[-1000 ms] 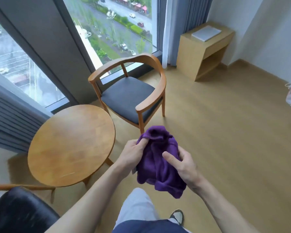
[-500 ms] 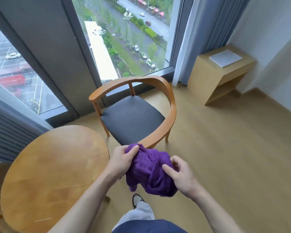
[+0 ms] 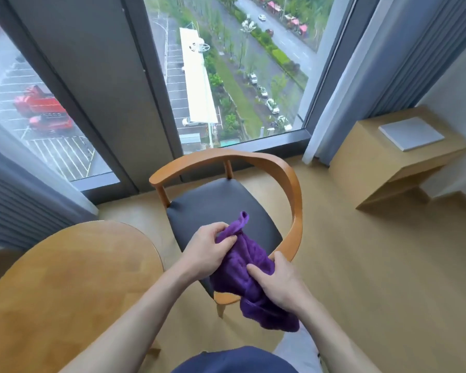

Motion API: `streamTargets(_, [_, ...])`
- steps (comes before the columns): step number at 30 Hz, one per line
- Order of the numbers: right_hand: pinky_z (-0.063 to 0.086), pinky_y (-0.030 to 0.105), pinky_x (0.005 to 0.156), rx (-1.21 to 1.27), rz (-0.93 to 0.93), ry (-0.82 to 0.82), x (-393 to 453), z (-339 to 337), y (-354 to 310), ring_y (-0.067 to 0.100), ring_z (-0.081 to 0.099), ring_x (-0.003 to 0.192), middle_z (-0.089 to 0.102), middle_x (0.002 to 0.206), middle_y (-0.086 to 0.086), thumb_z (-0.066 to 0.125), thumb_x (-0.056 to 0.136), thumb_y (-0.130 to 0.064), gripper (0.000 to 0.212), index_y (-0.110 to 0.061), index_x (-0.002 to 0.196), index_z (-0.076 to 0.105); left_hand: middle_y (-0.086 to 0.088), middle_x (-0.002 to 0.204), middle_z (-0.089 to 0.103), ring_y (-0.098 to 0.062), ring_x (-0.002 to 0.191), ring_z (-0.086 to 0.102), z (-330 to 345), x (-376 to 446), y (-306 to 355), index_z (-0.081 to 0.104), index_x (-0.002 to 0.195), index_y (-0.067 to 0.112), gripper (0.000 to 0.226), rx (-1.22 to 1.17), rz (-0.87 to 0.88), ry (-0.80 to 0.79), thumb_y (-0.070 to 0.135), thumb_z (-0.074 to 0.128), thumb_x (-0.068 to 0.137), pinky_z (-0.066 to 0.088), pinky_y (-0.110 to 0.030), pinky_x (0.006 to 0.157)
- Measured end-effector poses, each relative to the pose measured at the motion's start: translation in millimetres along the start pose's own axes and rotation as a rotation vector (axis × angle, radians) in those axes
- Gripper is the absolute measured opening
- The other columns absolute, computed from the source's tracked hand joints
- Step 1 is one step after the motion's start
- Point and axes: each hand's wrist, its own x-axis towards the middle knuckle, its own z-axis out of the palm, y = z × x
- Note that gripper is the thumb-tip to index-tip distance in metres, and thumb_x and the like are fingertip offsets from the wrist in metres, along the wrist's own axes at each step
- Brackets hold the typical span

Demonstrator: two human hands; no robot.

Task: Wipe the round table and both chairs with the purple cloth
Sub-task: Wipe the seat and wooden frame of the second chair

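You're holding the cloth [image 3: 242,267] in both hands, bunched, in the air over the front edge of the chair [image 3: 221,208] seat. Left hand [image 3: 207,249] is gripping the upper fold, fingers curled over it. Right hand [image 3: 277,281] is gripping the lower part, thumb pressing into the fabric. A loose tail is hanging below your right hand. Cloth isn't touching the seat yet, as far as I can tell.

Risks from here:
- You're wiping with a wad. A bunched cloth is contacting in a small patch, so you're likely leaving streaks or missed strips on the seat and the curved armrest.
- The hanging tail is dangling near the front leg. It could be snagging on the armrest end by your right hand, or dragging on the floor [image 3: 374,265].
- The chair looks light. Pushing hard on the seat or back is probably sliding it toward the window [image 3: 226,76].
- Table [image 3: 70,286] is just beside your left forearm, so an elbow bump is possible.
- Only one chair is in view. You're at risk of skipping the second.

Containers: none in view. The side stand [image 3: 388,168] near the curtain [image 3: 388,49] is carrying a flat white slab [image 3: 412,133] on top; its lower shelf is showing nothing I can make out.
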Motion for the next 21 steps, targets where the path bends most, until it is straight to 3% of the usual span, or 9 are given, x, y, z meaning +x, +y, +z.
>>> streamTargets(4, [0.044,0.035,0.063,-0.161,-0.146,-0.094,70,-30,-2,0.016,0.054,0.068,0.058,0.075,-0.005,0.037,0.080,-0.053,0.032,-0.022,0.076,0.044,0.004,0.087,0.075,-0.025,0.088,0.070,9,46,-1,0.073,0.091,0.025,0.019,0.019,-0.091,0.144,0.038,0.060,0.089,0.055,-0.054,0.086])
streamTargets(10, [0.036,0.027,0.054,-0.309,-0.196,-0.275,185,-122,23,0.017,0.047,0.062,0.058,0.070,-0.001,0.048,0.086,-0.022,0.017,-0.015,0.071,0.048,0.002,0.087,0.076,-0.020,0.087,0.069,52,121,16,0.075,0.092,0.020,0.013,-0.023,-0.268,0.350,0.019,0.063,0.099,0.054,-0.046,0.091])
streamTargets(14, [0.035,0.021,0.045,-0.445,-0.208,-0.381,254,-180,24,0.018,0.053,0.060,0.060,0.068,0.000,0.046,0.083,-0.011,0.018,-0.016,0.067,0.054,0.007,0.095,0.076,-0.016,0.094,0.069,78,156,32,0.075,0.101,0.021,0.014,-0.035,-0.352,0.470,0.020,0.061,0.100,0.054,-0.040,0.093])
streamTargets(18, [0.044,0.027,0.050,-0.562,-0.307,-0.470,305,-198,1,0.022,0.062,0.067,0.067,0.072,0.003,0.048,0.081,-0.010,0.018,-0.015,0.075,0.063,0.004,0.092,0.073,-0.023,0.091,0.067,93,171,33,0.071,0.096,0.022,0.016,0.042,-0.481,0.556,0.030,0.058,0.101,0.054,-0.042,0.088])
streamTargets(21, [0.041,0.013,0.047,-0.527,-0.401,-0.522,319,-187,-23,0.015,0.063,0.064,0.065,0.067,-0.005,0.049,0.081,-0.006,0.027,-0.027,0.074,0.063,0.004,0.093,0.071,-0.024,0.091,0.064,93,171,28,0.067,0.096,0.023,0.017,0.064,-0.569,0.657,0.033,0.055,0.102,0.052,-0.040,0.085])
